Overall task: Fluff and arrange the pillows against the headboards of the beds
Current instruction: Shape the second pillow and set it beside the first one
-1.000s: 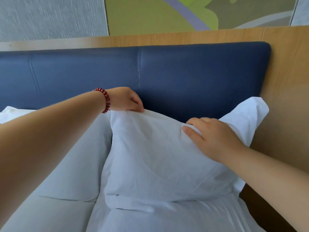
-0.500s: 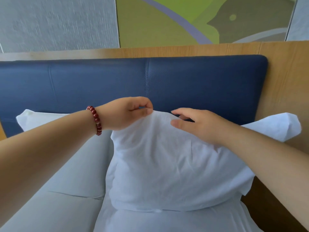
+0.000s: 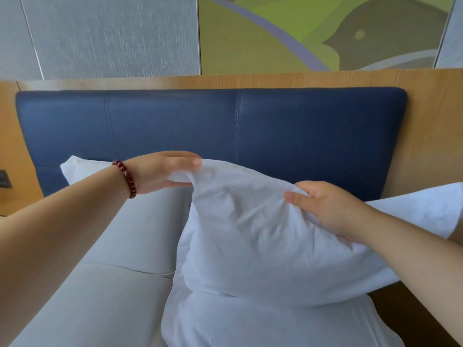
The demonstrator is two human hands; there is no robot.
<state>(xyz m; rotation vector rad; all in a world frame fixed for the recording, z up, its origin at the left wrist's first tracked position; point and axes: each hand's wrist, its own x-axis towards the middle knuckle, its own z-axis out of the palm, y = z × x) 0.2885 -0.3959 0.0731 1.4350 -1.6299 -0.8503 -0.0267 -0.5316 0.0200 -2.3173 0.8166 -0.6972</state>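
Note:
A white pillow [image 3: 263, 246] leans in front of the blue padded headboard [image 3: 300, 126] on the right side of the bed. My left hand [image 3: 160, 171], with a red bead bracelet on the wrist, pinches the pillow's top left corner between thumb and fingers. My right hand [image 3: 328, 209] grips the top edge further right, its fingers curled into the fabric. A second white pillow [image 3: 140, 221] lies flatter to the left, partly behind my left arm. Another white pillow or folded bedding [image 3: 250, 326] lies under the held pillow.
A wooden panel [image 3: 431, 121] frames the headboard and runs down the right side of the bed. A dark wall switch [image 3: 3, 179] sits at the far left. Above are a grey wall panel and a green bird picture [image 3: 325, 33].
My right hand has moved right along the top edge and now grips the fabric. The left hand's pinch has lifted the top left corner, and the pillow has tilted over to the right.

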